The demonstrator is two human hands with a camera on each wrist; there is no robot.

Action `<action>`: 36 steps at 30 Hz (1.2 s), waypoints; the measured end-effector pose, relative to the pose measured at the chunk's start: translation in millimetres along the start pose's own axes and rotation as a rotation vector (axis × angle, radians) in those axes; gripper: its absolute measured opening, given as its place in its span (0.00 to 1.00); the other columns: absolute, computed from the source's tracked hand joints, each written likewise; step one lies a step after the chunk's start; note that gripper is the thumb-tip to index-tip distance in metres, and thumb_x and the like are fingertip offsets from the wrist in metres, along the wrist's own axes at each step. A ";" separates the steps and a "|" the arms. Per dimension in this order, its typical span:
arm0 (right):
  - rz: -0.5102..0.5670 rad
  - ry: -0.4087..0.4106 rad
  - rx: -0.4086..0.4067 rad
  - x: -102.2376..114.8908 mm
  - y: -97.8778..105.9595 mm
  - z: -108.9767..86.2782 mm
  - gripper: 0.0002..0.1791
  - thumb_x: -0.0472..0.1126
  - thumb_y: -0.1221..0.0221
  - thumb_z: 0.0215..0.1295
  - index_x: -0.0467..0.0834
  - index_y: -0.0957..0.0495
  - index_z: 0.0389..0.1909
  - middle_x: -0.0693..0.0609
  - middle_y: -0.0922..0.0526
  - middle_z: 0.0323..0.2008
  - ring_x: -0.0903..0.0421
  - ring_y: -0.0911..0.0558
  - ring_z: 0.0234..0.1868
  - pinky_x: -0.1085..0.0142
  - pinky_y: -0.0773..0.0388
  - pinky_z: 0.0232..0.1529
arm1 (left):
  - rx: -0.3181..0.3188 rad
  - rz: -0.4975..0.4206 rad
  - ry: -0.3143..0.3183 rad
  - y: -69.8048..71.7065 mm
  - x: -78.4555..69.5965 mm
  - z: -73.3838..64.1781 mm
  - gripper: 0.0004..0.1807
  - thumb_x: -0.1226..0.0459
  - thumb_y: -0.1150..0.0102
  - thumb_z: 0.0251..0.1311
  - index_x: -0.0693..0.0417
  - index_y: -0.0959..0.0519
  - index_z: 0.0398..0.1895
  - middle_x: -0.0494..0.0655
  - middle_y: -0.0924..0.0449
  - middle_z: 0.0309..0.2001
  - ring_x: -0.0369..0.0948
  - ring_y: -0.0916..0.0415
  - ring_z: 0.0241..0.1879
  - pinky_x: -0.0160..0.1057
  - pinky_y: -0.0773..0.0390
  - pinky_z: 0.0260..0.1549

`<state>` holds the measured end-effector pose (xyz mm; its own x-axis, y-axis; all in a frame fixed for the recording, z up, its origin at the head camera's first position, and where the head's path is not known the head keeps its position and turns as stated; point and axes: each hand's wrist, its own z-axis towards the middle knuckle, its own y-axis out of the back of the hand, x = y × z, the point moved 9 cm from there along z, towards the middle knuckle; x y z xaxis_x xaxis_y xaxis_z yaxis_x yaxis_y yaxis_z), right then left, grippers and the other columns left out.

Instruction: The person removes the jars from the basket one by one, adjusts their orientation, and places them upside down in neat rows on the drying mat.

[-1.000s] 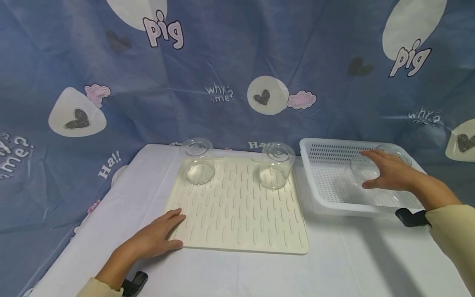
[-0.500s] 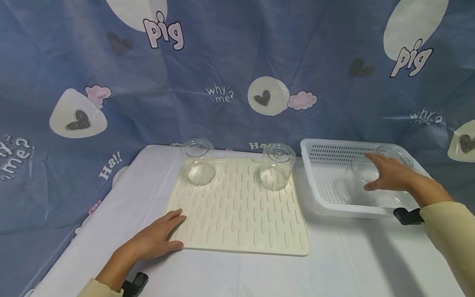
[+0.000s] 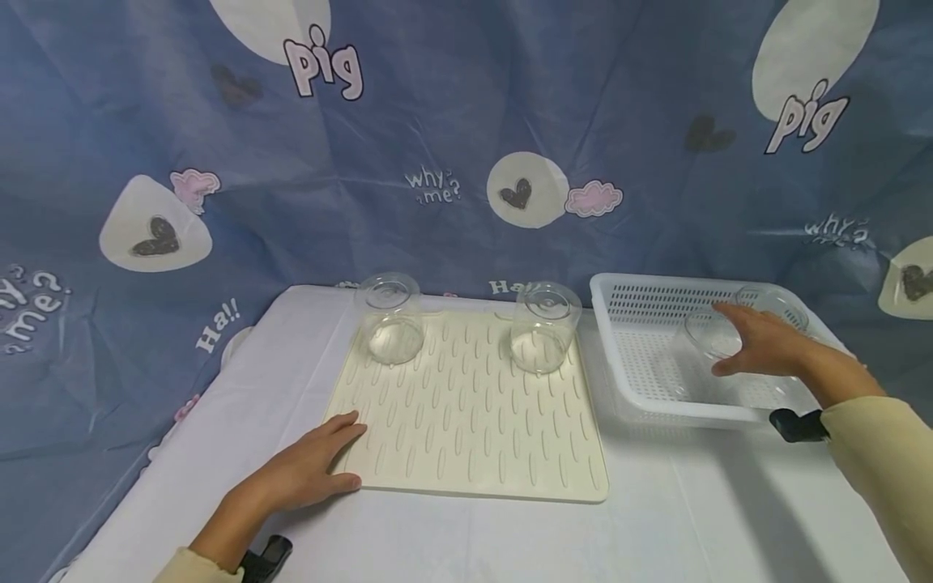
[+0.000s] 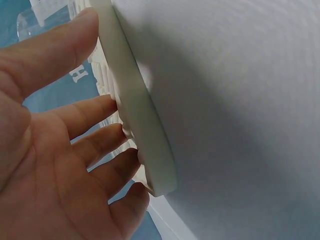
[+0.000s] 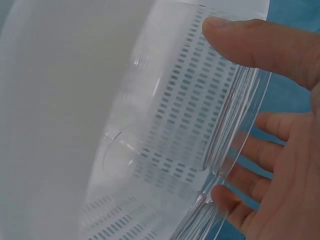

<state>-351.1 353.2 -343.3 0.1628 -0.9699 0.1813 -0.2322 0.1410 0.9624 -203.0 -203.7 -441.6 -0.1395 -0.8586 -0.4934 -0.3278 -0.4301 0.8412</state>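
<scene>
My left hand (image 3: pixel 309 468) rests at the front left corner of a cream ridged mat (image 3: pixel 466 437). In the left wrist view its fingertips touch the top of the mat, while the thumb (image 4: pixel 60 52) lies at the front edge. Two clear cups stand bottom-up on the mat's back part, one cup (image 3: pixel 389 320) left and another cup (image 3: pixel 545 328) right. My right hand (image 3: pixel 773 344) is over a white basket, spread beside a clear cup (image 3: pixel 703 336) inside it. The right wrist view has the thumb (image 5: pixel 260 42) overlapping the cup and the fingertips close to its base.
The slotted white basket (image 3: pixel 627 356) stands right of the mat. Behind my right hand, another clear cup (image 3: pixel 765 300) sits in it, partly hidden. White cloth (image 3: pixel 656 518) covers the table, and a blue printed curtain (image 3: pixel 437 105) hangs behind.
My right hand has shifted only slightly over the basket, and the cups there shift slightly left with it. The left hand and the cups on the mat keep their places.
</scene>
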 end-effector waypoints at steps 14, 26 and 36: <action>0.030 -0.022 0.022 -2.5 -5.2 0.4 0.71 0.58 0.23 0.41 0.26 0.55 0.74 0.19 0.49 0.70 0.20 0.46 0.68 0.25 0.46 0.65 | 0.003 0.007 -0.006 -3.1 -0.4 -0.6 0.42 0.51 0.30 0.54 0.59 0.33 0.70 0.61 0.41 0.75 0.65 0.42 0.73 0.66 0.34 0.65; 0.119 0.036 -0.124 5.3 29.4 -20.0 0.71 0.55 0.24 0.46 0.27 0.63 0.76 0.19 0.46 0.69 0.21 0.38 0.64 0.25 0.37 0.59 | 0.001 -0.005 -0.005 -3.7 -1.8 -2.5 0.42 0.52 0.29 0.54 0.60 0.33 0.70 0.62 0.41 0.75 0.65 0.43 0.73 0.66 0.34 0.65; 0.142 -0.051 -0.354 -1.2 67.1 -56.7 0.71 0.54 0.25 0.48 0.31 0.65 0.77 0.21 0.49 0.71 0.21 0.39 0.62 0.22 0.37 0.53 | -0.004 0.020 -0.008 -0.8 -0.5 -0.9 0.43 0.51 0.30 0.55 0.60 0.33 0.71 0.61 0.42 0.75 0.65 0.43 0.73 0.66 0.35 0.65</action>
<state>-312.5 375.0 -267.5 0.1024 -0.9432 0.3162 0.0984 0.3259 0.9403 -201.8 -203.2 -441.7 -0.1531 -0.8648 -0.4782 -0.3208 -0.4142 0.8518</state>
